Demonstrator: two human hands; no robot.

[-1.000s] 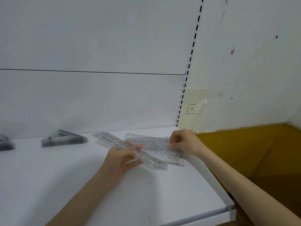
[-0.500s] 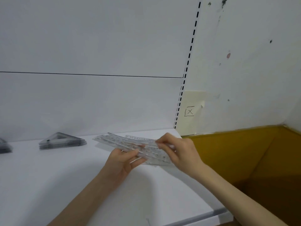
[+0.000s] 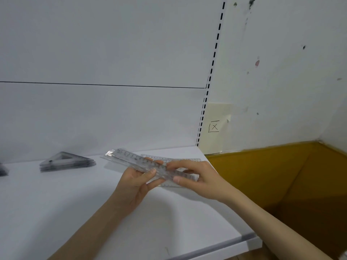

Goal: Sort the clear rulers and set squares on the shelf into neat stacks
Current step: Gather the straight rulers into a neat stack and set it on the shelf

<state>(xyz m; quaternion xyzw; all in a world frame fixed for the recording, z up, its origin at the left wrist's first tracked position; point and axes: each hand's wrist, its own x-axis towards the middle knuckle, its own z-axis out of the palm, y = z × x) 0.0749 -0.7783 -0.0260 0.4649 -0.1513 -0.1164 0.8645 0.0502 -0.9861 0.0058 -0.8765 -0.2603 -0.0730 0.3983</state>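
White shelf board (image 3: 56, 212) filled the near view, its grey front lip (image 3: 225, 246) running along the lower right. Two bare forearms reached over it from below. The left hand (image 3: 135, 186) had its grip closed on a bundle of clear rulers (image 3: 135, 159), with the thumb on the near edge and the fingers curled under, one fingertip showing past the far edge. The right hand (image 3: 202, 179) pinched the same bundle just to the right, thumb on the near side and fingers laid over the top. Held between them, the bundle slanted from the right hand up toward the back left, and a faint shadow lay on the shelf below its far end.

Behind and below the hands, loose rulers (image 3: 169, 158) lay flat on the shelf near its right end, partly covered by the bundle and the fingers. Farther left, toward the back, a stack of set squares (image 3: 65, 162) sat well apart from the hands, and the corner of a second stack (image 3: 2, 170) was cut off by the left edge.

Beyond stood the grey-white back panel (image 3: 93, 53), with a slotted upright (image 3: 212, 72) at its right side. Just right of that, a pale paper note (image 3: 217, 126) bearing a boxed X was stuck to a spotted white wall (image 3: 281, 72). Below that wall lay a mustard-yellow floor (image 3: 272, 175).
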